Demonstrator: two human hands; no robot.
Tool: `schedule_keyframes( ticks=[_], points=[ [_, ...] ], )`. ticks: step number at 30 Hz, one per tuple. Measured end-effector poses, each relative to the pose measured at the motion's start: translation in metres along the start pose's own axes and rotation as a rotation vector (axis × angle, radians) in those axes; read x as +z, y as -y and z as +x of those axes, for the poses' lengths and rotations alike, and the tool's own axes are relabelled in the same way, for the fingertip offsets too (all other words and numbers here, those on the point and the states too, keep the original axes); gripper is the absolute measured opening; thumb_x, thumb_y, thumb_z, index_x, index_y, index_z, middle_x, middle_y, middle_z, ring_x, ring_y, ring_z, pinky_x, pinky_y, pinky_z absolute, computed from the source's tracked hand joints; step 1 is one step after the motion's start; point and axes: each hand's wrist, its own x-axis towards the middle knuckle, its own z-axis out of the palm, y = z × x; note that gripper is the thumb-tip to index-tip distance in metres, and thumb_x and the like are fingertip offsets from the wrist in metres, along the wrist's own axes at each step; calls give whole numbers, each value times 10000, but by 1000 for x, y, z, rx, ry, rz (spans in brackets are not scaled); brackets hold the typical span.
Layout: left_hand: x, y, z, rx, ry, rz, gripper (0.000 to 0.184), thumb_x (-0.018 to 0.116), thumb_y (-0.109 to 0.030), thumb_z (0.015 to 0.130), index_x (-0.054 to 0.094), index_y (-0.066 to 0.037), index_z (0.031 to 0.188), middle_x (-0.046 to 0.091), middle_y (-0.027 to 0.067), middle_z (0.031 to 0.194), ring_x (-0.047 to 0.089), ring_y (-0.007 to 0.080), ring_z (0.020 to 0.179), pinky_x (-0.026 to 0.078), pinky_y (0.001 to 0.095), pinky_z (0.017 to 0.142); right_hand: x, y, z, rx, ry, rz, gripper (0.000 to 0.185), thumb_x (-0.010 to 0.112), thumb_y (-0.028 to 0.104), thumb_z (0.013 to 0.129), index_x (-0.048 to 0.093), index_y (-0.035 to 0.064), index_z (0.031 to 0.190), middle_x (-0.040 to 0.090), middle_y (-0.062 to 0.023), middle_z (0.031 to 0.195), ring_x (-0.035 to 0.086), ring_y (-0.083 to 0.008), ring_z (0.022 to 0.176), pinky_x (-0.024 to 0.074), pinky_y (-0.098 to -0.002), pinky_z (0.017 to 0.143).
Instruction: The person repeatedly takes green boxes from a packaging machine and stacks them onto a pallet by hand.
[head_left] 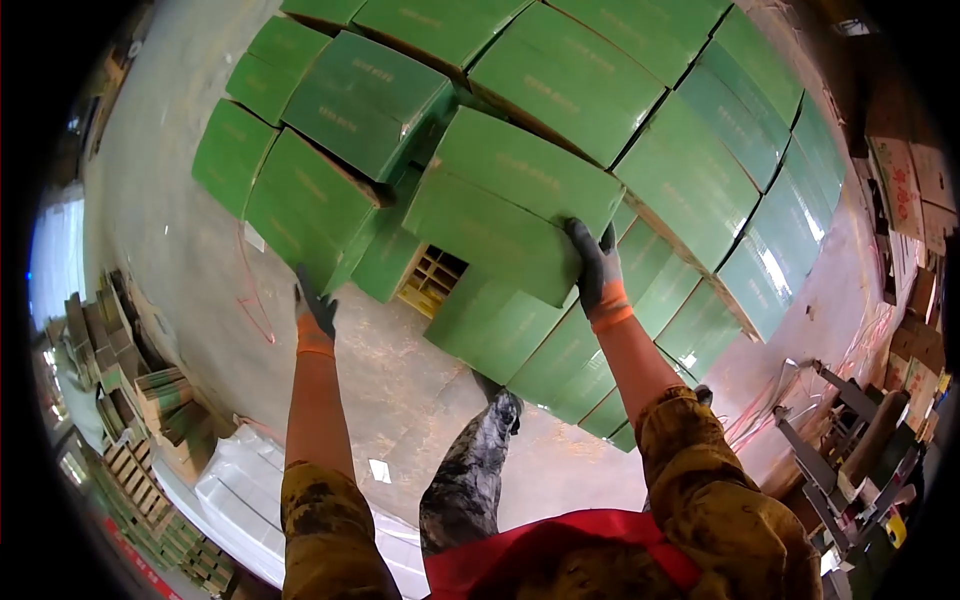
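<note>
My right hand, in a dark glove with an orange cuff, grips the right end of a green cardboard box that lies askew on the stack. At the lower edge of another green box on the left is my left hand, gloved the same way. Its fingers are stretched out; whether they press on the box I cannot tell. Between these boxes, a box with an uncovered side shows a yellowish divided inside. A darker green box rests tilted behind.
More green boxes are stacked behind and to the right. A red strap trails on the concrete floor. At right stands a metal-framed cart; at left are cardboard piles and a white wrapped stack.
</note>
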Motion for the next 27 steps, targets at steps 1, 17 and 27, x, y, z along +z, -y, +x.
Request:
schedule_keyframes(
  ticks=[1, 17, 27],
  points=[
    [16, -17, -23, -188, 134, -6, 859, 674, -535, 786, 209, -238, 1444, 351, 72, 1414, 383, 299, 1262, 343, 436, 1008, 7, -1, 4, -6, -12, 12, 608, 684, 159, 827, 377, 37, 1338, 581, -101, 1162, 590, -211, 1002, 491, -318, 853],
    [166, 55, -152, 614, 104, 362, 645, 500, -489, 879, 265, -176, 1391, 308, 57, 1422, 336, 237, 1243, 291, 425, 979, -172, 138, -144, -714, -315, -1137, 737, 715, 370, 762, 410, 16, 1331, 401, -221, 1367, 367, -379, 1282, 306, -460, 1070],
    [629, 194, -836, -294, 1385, 336, 741, 379, -564, 934, 133, -133, 1484, 130, 101, 1537, 146, 241, 1411, 217, 465, 1103, -620, 475, -405, -535, -1110, -1986, 767, 770, 470, 583, 535, 156, 1243, 417, -147, 1315, 294, -405, 1279, 199, -538, 1070]
  ],
)
